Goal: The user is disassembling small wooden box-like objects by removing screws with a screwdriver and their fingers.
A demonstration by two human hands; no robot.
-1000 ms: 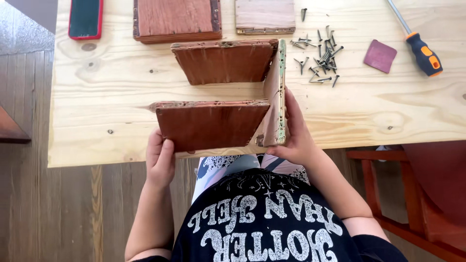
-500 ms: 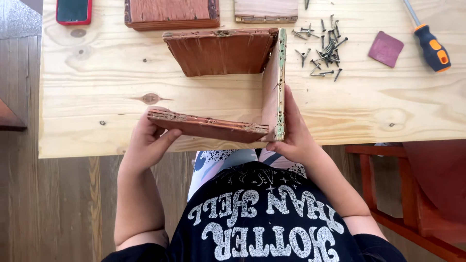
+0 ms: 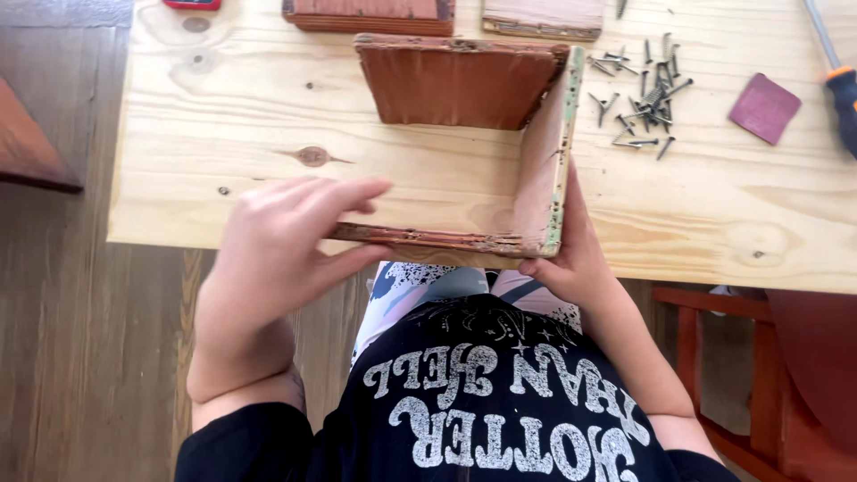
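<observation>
Pale pine boards make up the table (image 3: pixel 223 116), which stands over a dark wooden floor (image 3: pixel 80 312). On the table, close to its near edge, sits a three-sided frame (image 3: pixel 536 178) of reddish-brown boards: a far board, a right board with a chipped green edge, and a near board seen almost edge-on.

At the frame's near left end, the left hand (image 3: pixel 277 250) has its fingers over the top of the near board and its thumb underneath, clamped on it. At the near right corner, the right hand (image 3: pixel 571 259) lies against the outside of the right board, with its fingers curled under the corner; how tightly it grips I cannot tell.

Right of the frame lies a loose pile of screws (image 3: pixel 643 98). Further right are a small square of dark red sandpaper (image 3: pixel 764 108) and a screwdriver (image 3: pixel 835 71) with an orange and dark handle. Two more boards (image 3: pixel 375 13) lie at the far edge.
</observation>
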